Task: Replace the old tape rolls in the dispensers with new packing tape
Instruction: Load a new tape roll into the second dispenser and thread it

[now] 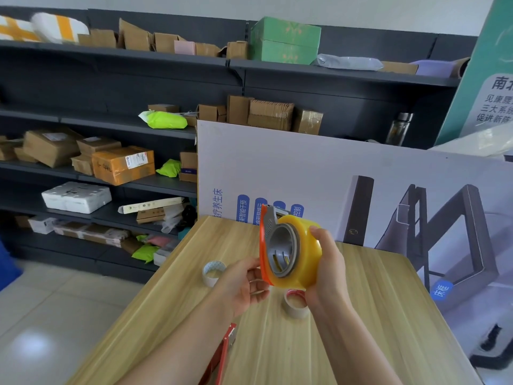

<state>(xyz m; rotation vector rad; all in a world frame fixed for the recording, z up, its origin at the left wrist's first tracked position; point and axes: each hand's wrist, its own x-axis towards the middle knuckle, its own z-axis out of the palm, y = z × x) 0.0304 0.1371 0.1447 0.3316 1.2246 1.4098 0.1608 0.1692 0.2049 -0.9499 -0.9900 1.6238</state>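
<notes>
I see both hands raised above a pale wooden bench (361, 323). The right hand (330, 270) is wrapped round a thick, yellowish clear new tape roll (308, 254), gripping its outer face. The roll sits on the grey hub of an orange tape dispenser (273, 240), held upright with the hub facing me. The left hand (241, 284) has its fingers (256, 293) curled in, pinching the dispenser's orange lower edge. On the bench, one nearly spent tape core (212, 273) stands just left of the left hand, and a second spent core (295, 304) stands directly below the held roll. A red second dispenser (222, 351) lies at the near edge, partly under the left forearm. A printed board (333, 173) leans behind the bench, beside dark shelves (116, 187) of cardboard boxes.
</notes>
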